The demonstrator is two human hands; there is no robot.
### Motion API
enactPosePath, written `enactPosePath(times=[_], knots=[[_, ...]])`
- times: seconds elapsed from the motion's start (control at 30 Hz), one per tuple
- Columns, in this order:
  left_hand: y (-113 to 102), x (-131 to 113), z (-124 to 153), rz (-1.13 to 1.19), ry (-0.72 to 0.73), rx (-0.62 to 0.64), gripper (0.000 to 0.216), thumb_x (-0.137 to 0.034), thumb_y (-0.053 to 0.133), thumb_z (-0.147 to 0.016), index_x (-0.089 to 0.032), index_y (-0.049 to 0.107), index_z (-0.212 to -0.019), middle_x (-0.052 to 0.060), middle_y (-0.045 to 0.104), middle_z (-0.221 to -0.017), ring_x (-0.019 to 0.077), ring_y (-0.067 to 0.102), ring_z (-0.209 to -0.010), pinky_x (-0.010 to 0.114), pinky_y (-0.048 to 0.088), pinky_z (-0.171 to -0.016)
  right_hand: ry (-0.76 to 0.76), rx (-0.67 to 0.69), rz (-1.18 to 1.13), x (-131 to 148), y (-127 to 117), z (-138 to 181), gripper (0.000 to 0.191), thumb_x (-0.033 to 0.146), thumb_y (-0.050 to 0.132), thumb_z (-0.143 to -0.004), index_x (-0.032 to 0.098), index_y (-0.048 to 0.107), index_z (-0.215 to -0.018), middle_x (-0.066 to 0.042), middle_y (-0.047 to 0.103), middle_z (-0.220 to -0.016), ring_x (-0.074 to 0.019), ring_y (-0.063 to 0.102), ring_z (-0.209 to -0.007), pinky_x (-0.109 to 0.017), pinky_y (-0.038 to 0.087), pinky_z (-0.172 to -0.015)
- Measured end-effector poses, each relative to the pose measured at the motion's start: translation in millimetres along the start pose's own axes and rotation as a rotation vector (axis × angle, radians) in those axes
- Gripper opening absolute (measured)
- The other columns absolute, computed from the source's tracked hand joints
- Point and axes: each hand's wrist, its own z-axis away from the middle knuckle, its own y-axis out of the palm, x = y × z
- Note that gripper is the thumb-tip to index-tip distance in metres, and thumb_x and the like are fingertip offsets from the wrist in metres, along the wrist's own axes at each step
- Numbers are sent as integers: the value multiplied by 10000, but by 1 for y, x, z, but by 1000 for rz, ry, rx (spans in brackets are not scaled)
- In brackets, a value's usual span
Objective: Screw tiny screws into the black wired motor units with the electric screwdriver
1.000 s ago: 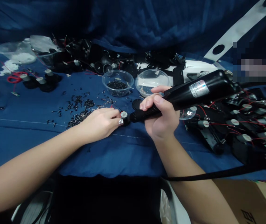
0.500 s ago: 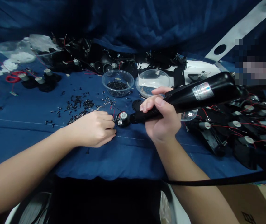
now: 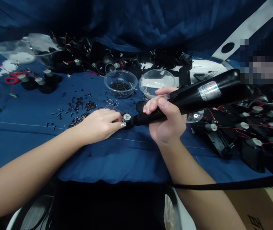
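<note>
My right hand point(image 3: 166, 119) is wrapped round a black electric screwdriver point(image 3: 198, 94), whose tip points left at a small black part with a round white top point(image 3: 127, 119) on the blue cloth. My left hand point(image 3: 100, 124) rests on the cloth with its fingers closed against the left side of that part, pinching it. A red wire runs from the part.
Loose black screws point(image 3: 80, 110) lie scattered left of my hands. Two clear bowls point(image 3: 120, 83) point(image 3: 157, 82) stand behind them, one holding screws. Piles of black wired parts point(image 3: 251, 134) fill the right side and the back. The screwdriver's black cable point(image 3: 222, 184) crosses the front right.
My left hand drew back a little from the small part half a second ago, then moved forward again onto it. The screwdriver stayed almost still.
</note>
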Motion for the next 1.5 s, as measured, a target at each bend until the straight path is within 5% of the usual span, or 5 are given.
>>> enactPosePath(times=[0.7,0.97,1.1,1.33,1.5], knots=[[8,-11,-4,-135,-15,-45,279,-263,524,-1099,-159,651,-873,36,599,-776,174,550,-667,324,408,-631,-25,54,-25,-2,-4,1,193,361,811,-806,265,712,-940,57,627,-614,-141,589,-582,-351,496,-638],[-12,-12,-2,-121,212,-86,310,-249,617,-1033,-183,652,-733,11,580,-692,161,530,-618,347,406,-586,-33,42,-68,-3,-3,0,191,328,830,-776,248,736,-922,56,633,-591,-139,587,-559,-339,487,-620],[-21,-7,4,25,236,-95,436,-258,667,-978,-203,515,-573,-1,496,-599,157,481,-563,350,360,-537,-35,49,-56,-3,-3,1,185,335,830,-785,258,743,-929,58,632,-602,-140,597,-571,-344,495,-633],[-4,3,8,77,16,-133,135,-272,631,-1031,-181,718,-983,30,695,-833,160,631,-701,300,491,-631,-42,44,-59,-2,-2,1,169,299,813,-796,242,738,-936,53,621,-609,-131,601,-566,-332,500,-613],[9,1,8,109,-79,-59,167,-292,621,-1042,-164,719,-1000,54,709,-941,173,674,-784,287,536,-686,-44,49,-38,-2,-2,2,170,306,805,-803,252,724,-943,53,612,-620,-130,597,-579,-333,498,-619]])
